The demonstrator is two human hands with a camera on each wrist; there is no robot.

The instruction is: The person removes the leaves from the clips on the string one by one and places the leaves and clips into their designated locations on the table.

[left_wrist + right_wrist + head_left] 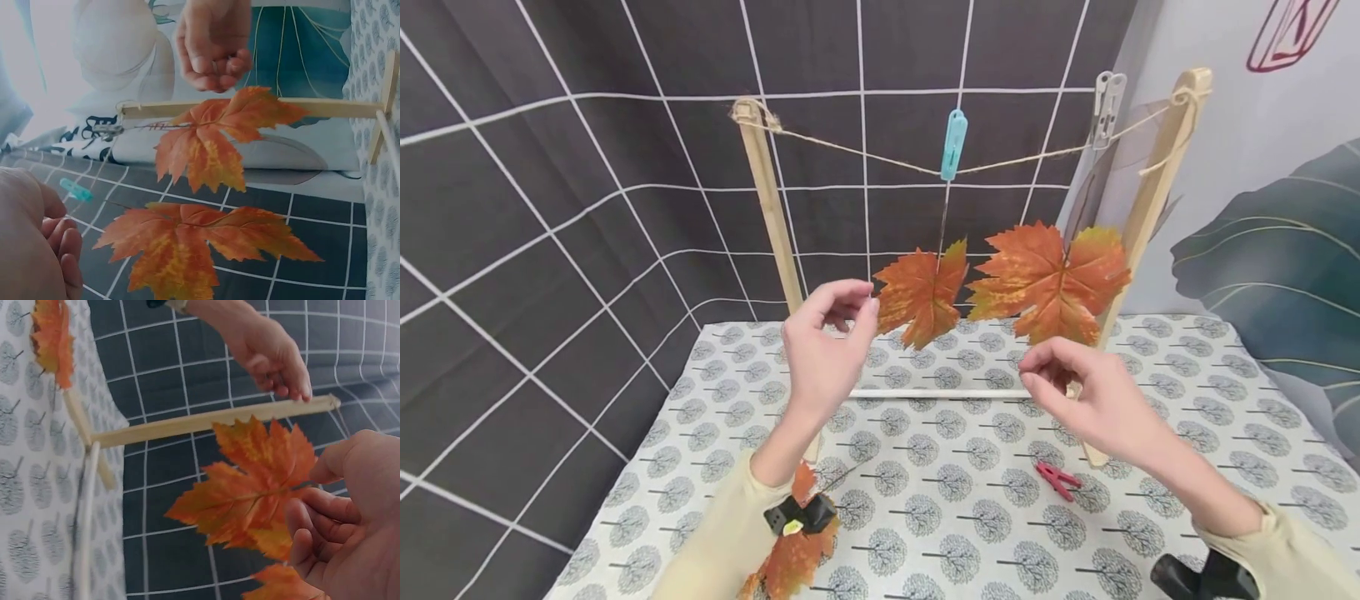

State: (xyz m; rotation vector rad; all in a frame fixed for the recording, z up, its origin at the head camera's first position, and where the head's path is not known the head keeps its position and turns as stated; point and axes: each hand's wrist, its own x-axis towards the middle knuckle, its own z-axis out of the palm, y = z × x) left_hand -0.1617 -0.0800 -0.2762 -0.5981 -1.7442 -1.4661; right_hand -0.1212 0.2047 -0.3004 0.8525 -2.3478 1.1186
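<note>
My left hand [831, 346] is raised just left of an orange maple leaf [921, 292], fingers loosely bent with nothing between them. That leaf hangs by its stem from a light-blue clothespin [953, 146] on a twine line [872, 156]. A second, larger leaf [1048, 279] hangs to the right, its stem held by a pale grey clothespin [1105, 108]. Below this leaf is my right hand [1090, 396], its fingers loosely curled and holding nothing. Both leaves also show in the left wrist view, where the blue clothespin [76, 189] is small.
The twine runs between two wooden posts [769, 192], joined low down by a white rod [940, 393]. A red clothespin [1057, 481] lies on the tree-patterned cloth [955, 533]. Another orange leaf [797, 562] lies partly under my left forearm. A dark gridded curtain [647, 208] hangs behind.
</note>
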